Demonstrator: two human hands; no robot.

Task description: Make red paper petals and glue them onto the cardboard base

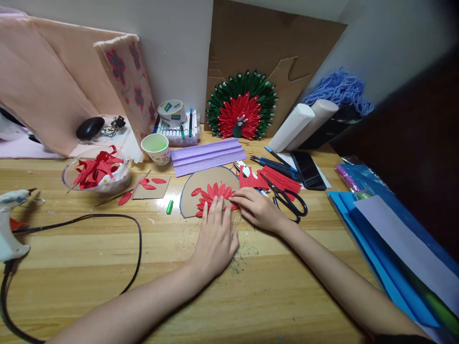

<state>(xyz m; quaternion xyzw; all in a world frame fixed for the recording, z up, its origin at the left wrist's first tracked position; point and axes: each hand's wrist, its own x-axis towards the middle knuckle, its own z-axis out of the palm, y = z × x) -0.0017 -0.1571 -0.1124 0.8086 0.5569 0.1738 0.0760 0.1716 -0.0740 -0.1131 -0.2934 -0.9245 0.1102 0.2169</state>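
A half-round cardboard piece (pixel 189 196) with a blue-marked edge lies on the table, bearing a fan of red crepe-paper petals (pixel 211 192). My left hand (pixel 216 236) rests on the lower part of the fan, fingers stretched out flat. At the fan's right side, the fingertips of my right hand (pixel 261 209) are pinched together on a red petal that is mostly hidden. One loose petal (pixel 196 192) lies on the cardboard, left of the fan. Just right of my right hand are black-handled scissors (pixel 287 196), partly over red crepe paper (pixel 283 181).
A glue gun (pixel 10 224) stands at left, its black cord (pixel 138 239) looping across the table. Behind are a bowl of red scraps (pixel 96 172), a paper cup (pixel 156 150), purple crepe paper (pixel 208 156) and a finished red-green fan (pixel 242 107). Blue sheets (pixel 366 234) lie at right.
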